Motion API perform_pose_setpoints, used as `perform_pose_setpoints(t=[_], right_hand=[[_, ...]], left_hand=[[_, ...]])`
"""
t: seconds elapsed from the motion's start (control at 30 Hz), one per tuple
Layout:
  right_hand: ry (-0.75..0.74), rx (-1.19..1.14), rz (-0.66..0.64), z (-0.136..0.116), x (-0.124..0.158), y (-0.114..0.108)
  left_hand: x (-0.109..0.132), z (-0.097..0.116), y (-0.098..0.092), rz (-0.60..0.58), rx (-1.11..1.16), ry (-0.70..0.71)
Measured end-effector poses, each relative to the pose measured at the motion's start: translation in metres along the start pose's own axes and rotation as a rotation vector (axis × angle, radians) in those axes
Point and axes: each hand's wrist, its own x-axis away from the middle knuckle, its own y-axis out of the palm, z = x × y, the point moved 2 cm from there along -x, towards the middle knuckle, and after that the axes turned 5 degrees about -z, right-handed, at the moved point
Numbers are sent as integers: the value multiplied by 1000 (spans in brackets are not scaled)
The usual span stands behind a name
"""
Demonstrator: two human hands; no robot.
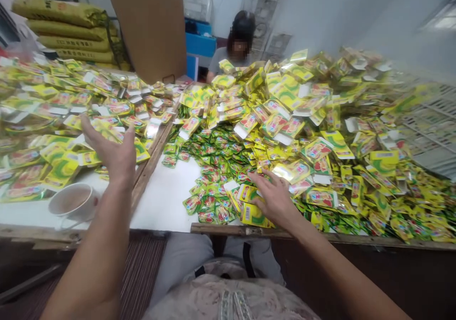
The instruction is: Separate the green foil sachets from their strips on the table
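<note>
My left hand (113,151) is raised over the left side of the table, thumb and fingers apart, holding nothing. Below and beyond it spread many yellow-green printed cartons (60,168), some with white flaps showing. My right hand (274,196) lies over small yellow boxes (254,214) near the front edge, fingers stretched out and apart. Its fingertips are close to or touching the boxes; contact is not clear. Left of that hand lie small green sachets (210,201) with red fruit pictures, and a larger heap of them (221,153) reaches farther back.
A white cup (73,201) with brown liquid stands at the front left. A wooden strip (151,163) divides the table. A tall mound of cartons (285,92) fills the right. Across sits another person (238,44). Yellow sacks (71,30) and a brown board (146,25) stand behind.
</note>
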Motion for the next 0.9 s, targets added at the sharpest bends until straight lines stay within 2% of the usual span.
perform_pose_setpoints(t=[0.03,0.1,0.17,0.27,0.37,0.43,0.5,0.57,0.6,0.67,0.73,0.8,0.9], right_hand=[[-3,64,-46,5,1,6],[-30,112,-102,9,-3,17],[-64,92,-95,10,-14,24],[-105,0,-16,8,-34,22],[-65,-182,131,-4,-55,10],[27,-349,229,-21,-66,3],[116,-520,273,-47,-70,2],[130,-677,214,-78,-69,6],[81,-745,155,-93,-66,9],[3,-870,42,-113,-57,15],[-39,-884,-41,-116,-48,19],[-39,-722,-60,-102,-45,20],[37,-242,-133,-67,-57,20]], left_hand=[[10,4,3,9,-50,19],[45,10,13,-44,-67,-65],[90,10,24,-218,14,-210],[149,6,30,-470,103,-375],[179,12,29,-633,99,-431],[184,24,30,-652,60,-353],[184,37,33,-635,20,-191],[182,43,36,-613,6,-74],[180,41,37,-606,9,-70],[177,29,36,-594,16,-166],[172,12,31,-591,23,-311],[169,-3,25,-601,50,-439],[168,-14,19,-595,130,-579]])
